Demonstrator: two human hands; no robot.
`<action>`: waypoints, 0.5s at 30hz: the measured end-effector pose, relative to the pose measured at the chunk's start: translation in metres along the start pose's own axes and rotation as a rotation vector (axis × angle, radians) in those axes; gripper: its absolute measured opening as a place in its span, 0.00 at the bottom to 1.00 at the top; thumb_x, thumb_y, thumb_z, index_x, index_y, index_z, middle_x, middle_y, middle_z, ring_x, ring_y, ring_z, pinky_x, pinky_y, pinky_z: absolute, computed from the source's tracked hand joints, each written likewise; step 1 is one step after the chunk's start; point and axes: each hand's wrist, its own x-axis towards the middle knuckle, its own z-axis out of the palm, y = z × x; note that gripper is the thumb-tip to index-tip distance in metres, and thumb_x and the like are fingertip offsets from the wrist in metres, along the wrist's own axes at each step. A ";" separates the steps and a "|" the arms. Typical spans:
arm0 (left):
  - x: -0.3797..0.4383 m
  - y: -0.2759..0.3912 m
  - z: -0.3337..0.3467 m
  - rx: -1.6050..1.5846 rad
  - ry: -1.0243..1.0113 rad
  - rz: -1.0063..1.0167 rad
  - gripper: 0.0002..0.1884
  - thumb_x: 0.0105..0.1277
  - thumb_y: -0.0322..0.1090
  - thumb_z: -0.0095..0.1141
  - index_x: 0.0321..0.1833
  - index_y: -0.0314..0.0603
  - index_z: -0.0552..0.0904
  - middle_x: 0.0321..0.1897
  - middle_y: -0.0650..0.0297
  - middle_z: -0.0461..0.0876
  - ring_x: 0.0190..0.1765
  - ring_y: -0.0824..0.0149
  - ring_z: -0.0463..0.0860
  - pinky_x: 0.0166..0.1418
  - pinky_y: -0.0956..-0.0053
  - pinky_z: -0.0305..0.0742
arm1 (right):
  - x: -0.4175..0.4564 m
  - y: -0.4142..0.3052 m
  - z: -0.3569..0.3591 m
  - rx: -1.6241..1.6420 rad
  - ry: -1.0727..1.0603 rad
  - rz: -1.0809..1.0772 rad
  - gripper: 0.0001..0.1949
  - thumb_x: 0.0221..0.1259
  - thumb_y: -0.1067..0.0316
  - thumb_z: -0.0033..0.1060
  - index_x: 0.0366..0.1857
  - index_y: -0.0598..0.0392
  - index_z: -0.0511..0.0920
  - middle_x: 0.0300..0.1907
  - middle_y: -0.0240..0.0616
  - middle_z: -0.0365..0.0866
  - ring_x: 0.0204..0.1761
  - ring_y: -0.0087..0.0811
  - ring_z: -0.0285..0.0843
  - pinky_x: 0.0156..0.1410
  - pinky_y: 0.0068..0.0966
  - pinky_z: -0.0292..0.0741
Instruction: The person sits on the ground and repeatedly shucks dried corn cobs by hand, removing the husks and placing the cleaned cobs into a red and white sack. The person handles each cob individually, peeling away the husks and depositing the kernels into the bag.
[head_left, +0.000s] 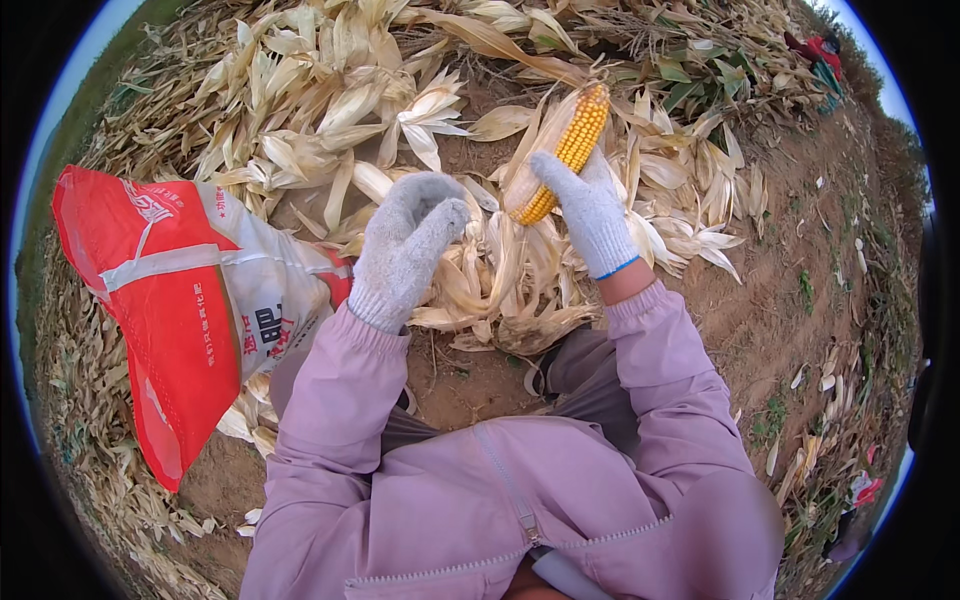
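Note:
My right hand (592, 210), in a whitish knitted glove with a blue cuff edge, grips an ear of yellow corn (579, 139) near its lower end. A pale husk (528, 169) still covers the ear's left side, and the bare kernels face right. My left hand (412, 240), in a greyish knitted glove, is raised to the left of the ear with fingers curled and thumb apart; nothing shows between them. Dry corn husks (510, 262) lie on the ground below and between both hands.
A red and white woven plastic sack (172, 322) bearing writing stands at my left. Piled stalks and husks (330, 97) lie ahead. Bare brown soil (772, 300) stretches to the right. A person in red (823, 56) is far off at the upper right.

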 end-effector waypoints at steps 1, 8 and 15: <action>0.003 -0.003 -0.002 0.070 0.058 0.081 0.19 0.81 0.43 0.57 0.62 0.34 0.81 0.51 0.61 0.84 0.52 0.68 0.82 0.59 0.73 0.78 | -0.006 -0.006 0.004 -0.134 -0.044 0.003 0.38 0.62 0.52 0.77 0.70 0.64 0.69 0.58 0.49 0.84 0.57 0.41 0.86 0.62 0.33 0.82; 0.014 -0.013 -0.006 -0.068 0.097 0.162 0.24 0.84 0.48 0.54 0.68 0.33 0.79 0.61 0.57 0.83 0.65 0.66 0.80 0.70 0.68 0.76 | -0.050 -0.029 0.047 -0.539 -0.429 -0.063 0.43 0.56 0.49 0.79 0.73 0.59 0.67 0.60 0.54 0.83 0.60 0.48 0.85 0.66 0.39 0.80; 0.021 -0.023 0.004 -0.502 0.199 0.045 0.20 0.88 0.44 0.42 0.55 0.31 0.80 0.45 0.53 0.87 0.49 0.61 0.86 0.60 0.65 0.83 | -0.057 -0.004 0.057 -0.521 -0.513 -0.114 0.43 0.57 0.49 0.77 0.73 0.60 0.67 0.61 0.57 0.82 0.64 0.53 0.82 0.68 0.42 0.79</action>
